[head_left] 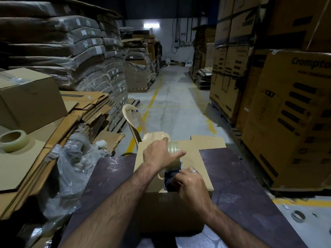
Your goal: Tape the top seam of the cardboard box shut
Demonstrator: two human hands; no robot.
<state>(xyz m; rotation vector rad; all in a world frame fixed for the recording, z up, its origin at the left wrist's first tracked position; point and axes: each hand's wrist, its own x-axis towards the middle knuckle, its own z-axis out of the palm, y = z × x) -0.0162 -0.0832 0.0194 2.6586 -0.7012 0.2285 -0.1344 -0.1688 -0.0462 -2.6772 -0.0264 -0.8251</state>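
Right hand (192,185) on dispenser (174,149) atop box (200,169)

Left grip (161,153) stretched forward, right grip (191,183) curled

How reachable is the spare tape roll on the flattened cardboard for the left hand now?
Probably reachable: the spare tape roll lies uncovered on the flattened cardboard, but the left hand, holding the tape dispenser, must release it.
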